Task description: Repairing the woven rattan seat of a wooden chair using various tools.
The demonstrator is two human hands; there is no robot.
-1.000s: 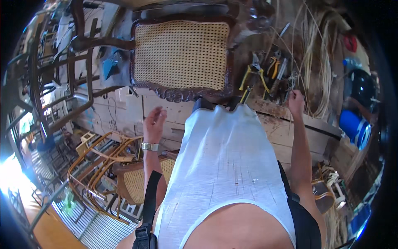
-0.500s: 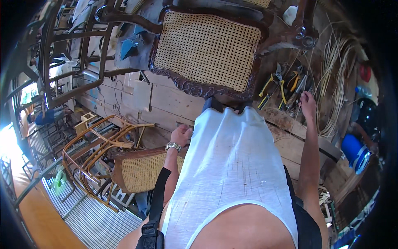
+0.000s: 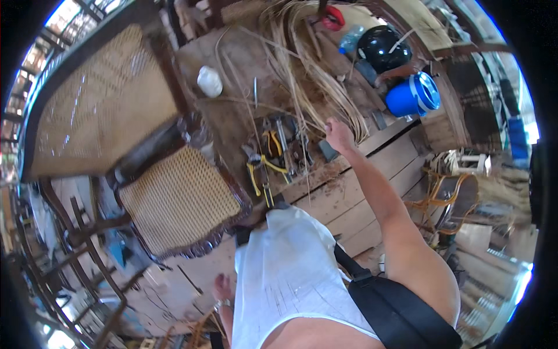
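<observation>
fingers (image 3: 332, 124) on dry cane strands (image 3: 302, 64), woven chair seat (image 3: 177, 200)

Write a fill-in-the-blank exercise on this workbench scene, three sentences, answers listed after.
1. The right hand reaches into the long pale ____ strands on the workbench.
2. The pliers among the tools beside that hand have ____ handles.
3. The left hand hangs low, holding ____, below the chair with the woven seat.

Missing words: cane; yellow; nothing
</observation>
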